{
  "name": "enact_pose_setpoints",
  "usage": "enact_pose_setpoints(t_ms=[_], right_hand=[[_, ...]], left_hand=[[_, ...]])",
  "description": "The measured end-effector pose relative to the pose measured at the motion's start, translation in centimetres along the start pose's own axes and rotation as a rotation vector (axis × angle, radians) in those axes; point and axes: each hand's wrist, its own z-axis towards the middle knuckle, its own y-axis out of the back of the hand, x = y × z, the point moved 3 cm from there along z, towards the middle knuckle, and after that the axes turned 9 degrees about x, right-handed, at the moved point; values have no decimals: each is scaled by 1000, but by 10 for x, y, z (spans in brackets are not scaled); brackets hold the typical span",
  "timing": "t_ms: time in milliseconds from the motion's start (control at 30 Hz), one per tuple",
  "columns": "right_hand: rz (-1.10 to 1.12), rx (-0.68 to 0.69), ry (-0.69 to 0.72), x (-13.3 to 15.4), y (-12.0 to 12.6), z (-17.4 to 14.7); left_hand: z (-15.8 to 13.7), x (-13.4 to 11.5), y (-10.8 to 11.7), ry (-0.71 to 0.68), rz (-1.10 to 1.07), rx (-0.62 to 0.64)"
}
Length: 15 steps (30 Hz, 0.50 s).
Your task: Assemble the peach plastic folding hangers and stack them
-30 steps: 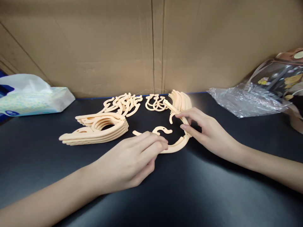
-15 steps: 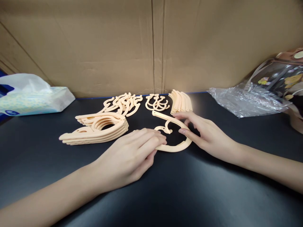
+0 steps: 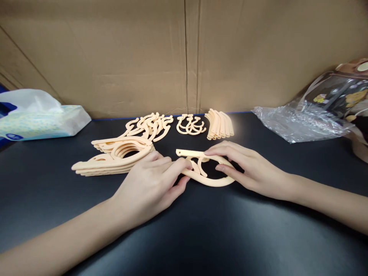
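Between my hands is a cream plastic folding hanger (image 3: 214,182), its curved end to the right and a straight arm with a small hole pointing left. My left hand (image 3: 152,188) pinches its lower arm, the fingertips near a small curved hook inside the loop. At the right bend, my right hand (image 3: 247,165) grips the hanger with thumb inside the loop and fingers over the upper arm. A neat stack of similar folded hangers (image 3: 112,165) lies just beyond my left hand, partly covered by it.
Behind lie a pile of loose curved arms (image 3: 151,124), several small hooks (image 3: 191,125) and a row of curved tubes (image 3: 220,124). A tissue pack (image 3: 51,122) is at left. Crumpled clear plastic (image 3: 301,120) and a transparent bag (image 3: 345,90) are at right. Cardboard (image 3: 129,57) stands behind the black table (image 3: 215,237).
The hanger's upper arm has swung down and left, nearer the lower arm. My left hand has shifted slightly left, and my right hand has moved slightly down, uncovering the curved tubes.
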Motion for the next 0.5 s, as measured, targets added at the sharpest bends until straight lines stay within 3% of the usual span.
enact_pose_setpoints(t_ms=[500], right_hand=[[143, 79, 67, 4, 3, -1]], left_hand=[[4, 0, 4, 2, 9, 48]])
